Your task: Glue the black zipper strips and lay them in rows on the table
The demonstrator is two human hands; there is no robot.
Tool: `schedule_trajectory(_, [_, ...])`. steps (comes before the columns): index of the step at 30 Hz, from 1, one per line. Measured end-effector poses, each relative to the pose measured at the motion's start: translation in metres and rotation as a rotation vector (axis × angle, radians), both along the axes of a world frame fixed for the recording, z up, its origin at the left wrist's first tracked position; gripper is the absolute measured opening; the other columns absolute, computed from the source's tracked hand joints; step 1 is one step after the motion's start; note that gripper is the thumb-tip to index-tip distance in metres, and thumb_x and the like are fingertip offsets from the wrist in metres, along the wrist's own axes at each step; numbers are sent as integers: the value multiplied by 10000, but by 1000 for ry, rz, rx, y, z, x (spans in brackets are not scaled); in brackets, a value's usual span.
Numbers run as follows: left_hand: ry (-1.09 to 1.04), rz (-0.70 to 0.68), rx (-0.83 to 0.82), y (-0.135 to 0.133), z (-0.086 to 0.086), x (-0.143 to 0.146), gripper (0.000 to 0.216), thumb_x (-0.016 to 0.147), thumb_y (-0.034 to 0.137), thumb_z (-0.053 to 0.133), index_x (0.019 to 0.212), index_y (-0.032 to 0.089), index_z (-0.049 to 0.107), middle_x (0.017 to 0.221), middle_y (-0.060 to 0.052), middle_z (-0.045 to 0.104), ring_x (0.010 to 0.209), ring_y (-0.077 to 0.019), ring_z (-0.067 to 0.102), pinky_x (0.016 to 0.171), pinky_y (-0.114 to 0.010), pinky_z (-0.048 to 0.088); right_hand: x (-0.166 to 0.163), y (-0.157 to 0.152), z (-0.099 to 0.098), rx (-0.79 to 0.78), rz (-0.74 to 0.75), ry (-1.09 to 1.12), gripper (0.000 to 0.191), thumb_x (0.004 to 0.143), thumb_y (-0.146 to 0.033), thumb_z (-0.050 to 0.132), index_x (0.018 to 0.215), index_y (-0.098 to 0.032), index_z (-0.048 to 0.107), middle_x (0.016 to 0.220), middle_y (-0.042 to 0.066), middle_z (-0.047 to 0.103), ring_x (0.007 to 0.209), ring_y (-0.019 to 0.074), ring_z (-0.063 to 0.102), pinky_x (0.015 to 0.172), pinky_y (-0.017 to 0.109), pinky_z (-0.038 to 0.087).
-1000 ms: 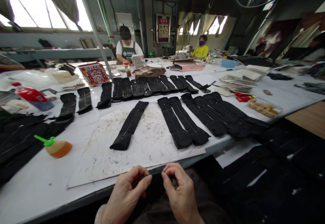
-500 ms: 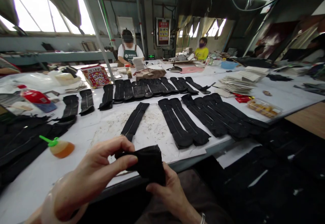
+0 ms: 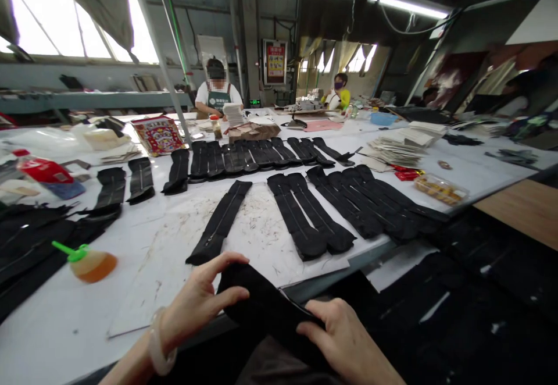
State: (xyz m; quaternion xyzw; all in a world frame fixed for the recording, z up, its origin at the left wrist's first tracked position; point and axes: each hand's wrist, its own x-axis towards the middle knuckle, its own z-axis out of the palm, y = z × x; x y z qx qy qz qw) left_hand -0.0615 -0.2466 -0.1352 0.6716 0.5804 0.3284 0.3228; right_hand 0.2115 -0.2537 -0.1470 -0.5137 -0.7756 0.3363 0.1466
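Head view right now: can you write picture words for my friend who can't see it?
A person's left hand and right hand hold a piece of black cloth at the near edge of a white table. Black strips with zippers lie on the table, with a bottle of orange liquid at the picture's left.

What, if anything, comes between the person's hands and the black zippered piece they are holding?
Nothing visible does: the left hand grips one end of the black zippered piece directly, and the right hand pinches it farther along. A zippered strip lies on the white board beyond, not in between.
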Motion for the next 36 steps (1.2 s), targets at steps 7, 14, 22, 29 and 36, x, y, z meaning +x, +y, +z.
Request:
schedule_trajectory(7, [-29, -131, -84, 4, -33, 28, 198, 786, 257, 648, 977, 210, 667, 978, -44, 735, 920, -213, 663, 864, -329, 508, 28, -18, -34, 83, -49, -225, 242, 797, -181, 645, 563, -215, 593, 574, 1, 655, 599, 184, 620, 568, 270, 300])
schedule_trajectory(14, [-4, -228, -128, 3, -56, 44, 90, 873, 260, 541, 915, 208, 601, 881, -33, 721, 816, -184, 667, 762, -288, 495, 45, -33, -50, 64, -74, -384, 201, 798, -210, 677, 604, -211, 625, 644, 30, 692, 674, 225, 659, 595, 283, 310])
schedule_trajectory(22, [-20, -210, -160, -6, -60, 56, 105, 922, 299, 466, 841, 251, 514, 969, -51, 754, 1021, -224, 688, 782, -278, 508, 44, -37, -40, -108, -111, -178, 133, 799, -182, 656, 674, -222, 674, 680, 10, 701, 701, 207, 648, 621, 266, 357])
schedule_trajectory(29, [-15, -251, -179, -12, -62, 61, 139, 937, 315, 428, 829, 260, 496, 1053, -61, 749, 1008, -224, 687, 832, -322, 516, 8, -32, -59, -166, -127, 314, 258, 903, -258, 547, 701, -183, 688, 614, -33, 623, 576, 126, 540, 534, 218, 335])
schedule_trajectory(36, [-18, -232, -186, -12, -61, 60, 160, 950, 321, 423, 824, 254, 495, 1053, -54, 747, 969, -209, 691, 823, -309, 512, -6, -29, -72, -221, -153, 459, 369, 936, -350, 506, 649, -157, 634, 598, -35, 554, 560, 108, 467, 526, 217, 320])
